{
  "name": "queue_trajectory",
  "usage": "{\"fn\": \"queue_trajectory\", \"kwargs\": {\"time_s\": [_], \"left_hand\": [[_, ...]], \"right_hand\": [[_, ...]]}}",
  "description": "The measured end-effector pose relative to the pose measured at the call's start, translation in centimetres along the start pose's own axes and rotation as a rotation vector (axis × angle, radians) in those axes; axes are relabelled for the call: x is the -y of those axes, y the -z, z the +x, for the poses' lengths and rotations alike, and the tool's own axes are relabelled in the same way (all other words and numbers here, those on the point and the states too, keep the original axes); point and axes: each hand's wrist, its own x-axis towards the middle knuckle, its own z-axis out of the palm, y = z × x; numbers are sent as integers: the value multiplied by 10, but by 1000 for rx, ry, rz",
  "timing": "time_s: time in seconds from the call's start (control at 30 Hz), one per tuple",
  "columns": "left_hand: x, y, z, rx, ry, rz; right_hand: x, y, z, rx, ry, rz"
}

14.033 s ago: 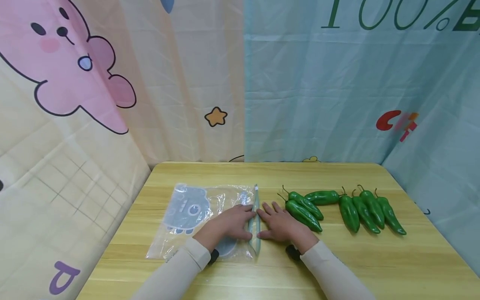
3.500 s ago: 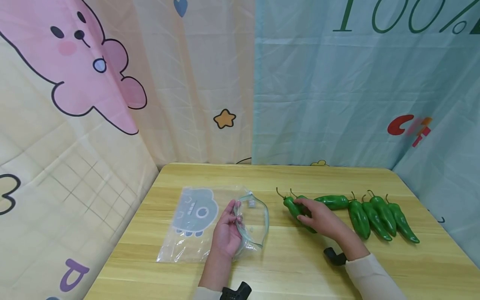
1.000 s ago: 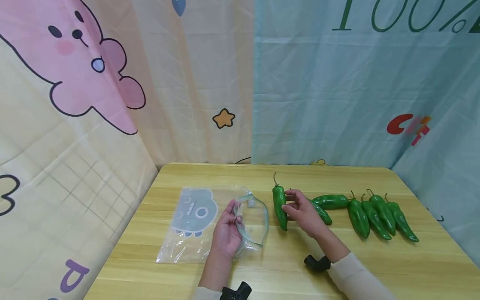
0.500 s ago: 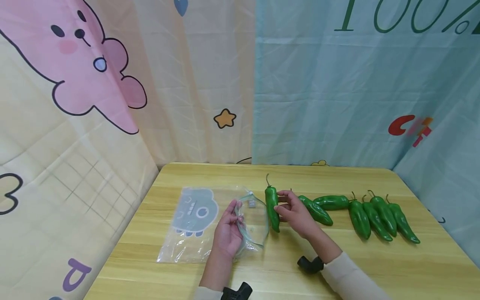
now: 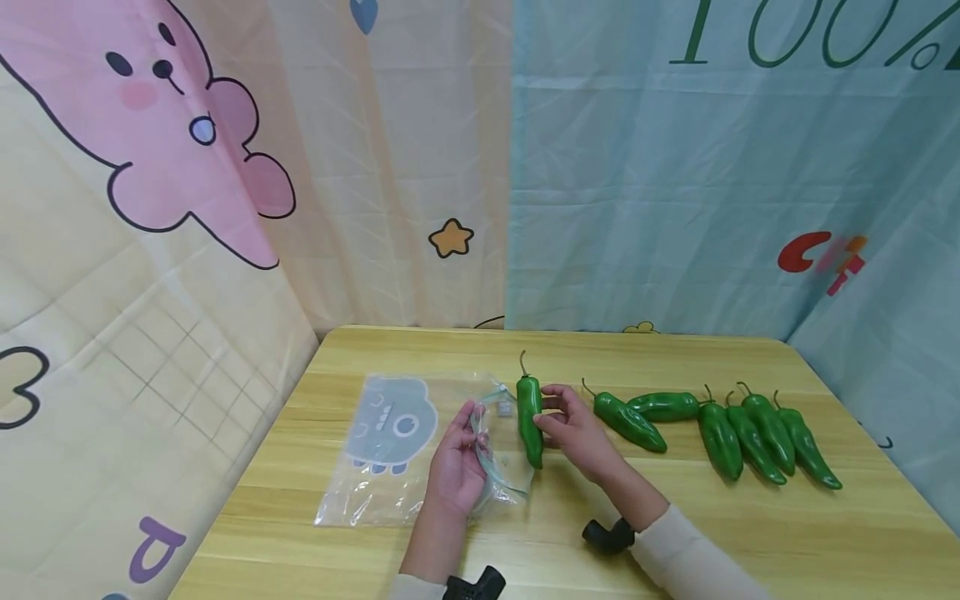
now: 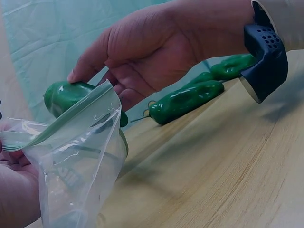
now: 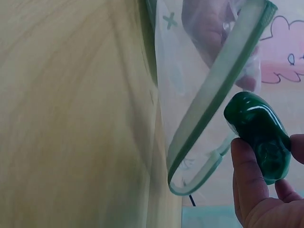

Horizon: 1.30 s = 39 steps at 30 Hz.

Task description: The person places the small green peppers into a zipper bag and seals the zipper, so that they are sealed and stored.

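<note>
A clear zip bag (image 5: 393, 425) printed with a grey-blue cartoon lies on the wooden table. My left hand (image 5: 456, 467), palm turned up, holds its pale green zip edge, and the mouth gapes toward the right. Between the thumb and fingers of my right hand (image 5: 581, 435) is a green pepper (image 5: 529, 423), its long stem pointing away from me. In the right wrist view the held pepper (image 7: 256, 128) is right at the bag's zip rim (image 7: 223, 78). The left wrist view has the rim (image 6: 76, 116) partly in front of the pepper (image 6: 64, 95).
Right of my right hand, one green pepper (image 5: 630, 422) lies slantwise beside another lying sideways (image 5: 663, 406). Several more green peppers (image 5: 720, 442) lie side by side farther right. Patterned curtains (image 5: 390, 167) hang behind the wooden table (image 5: 570, 558) and along its sides.
Since the earlier frames, my left hand has spread the bag's mouth and my right hand has picked up a pepper. Over the last second the pepper has moved left to the bag's opening.
</note>
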Motion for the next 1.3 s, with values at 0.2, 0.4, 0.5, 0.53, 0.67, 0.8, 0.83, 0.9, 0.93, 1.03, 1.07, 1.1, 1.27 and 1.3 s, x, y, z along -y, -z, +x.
{"fn": "queue_trajectory", "kwargs": {"time_s": [0.2, 0.4, 0.5, 0.53, 0.67, 0.8, 0.83, 0.9, 0.93, 1.03, 1.07, 1.1, 1.27, 1.3], "left_hand": [[0, -1, 0, -2, 8, 5], [0, -1, 0, 4, 9, 13], [0, -1, 1, 3, 11, 5], [0, -1, 1, 3, 13, 4], [0, -1, 1, 6, 13, -5], [1, 0, 2, 8, 13, -3], [1, -1, 2, 8, 13, -3], [1, -1, 2, 9, 13, -1], [1, 0, 2, 9, 13, -1], [1, 0, 2, 7, 13, 1], [1, 0, 2, 6, 13, 0], [1, 0, 3, 6, 12, 1], [2, 0, 2, 6, 9, 8], [2, 0, 2, 10, 8, 15]], "right_hand": [[-4, -9, 1, -9, -3, 4], [-7, -15, -2, 18, -32, -10], [-8, -16, -4, 39, -38, -13], [-9, -16, -4, 46, -42, -9], [-11, -16, -4, 63, -51, -7], [-13, -17, -4, 87, -52, 2], [-13, -17, -4, 95, -50, 3], [-13, -18, -4, 113, -46, 5], [-13, -18, -4, 119, -43, 5], [-13, -19, -4, 139, -31, -8], [-13, -19, -4, 146, -26, -8], [-13, -19, -5, 154, -21, -11], [-13, -19, -6, 182, 1, -15], [-13, -19, -6, 185, 3, -17]]}}
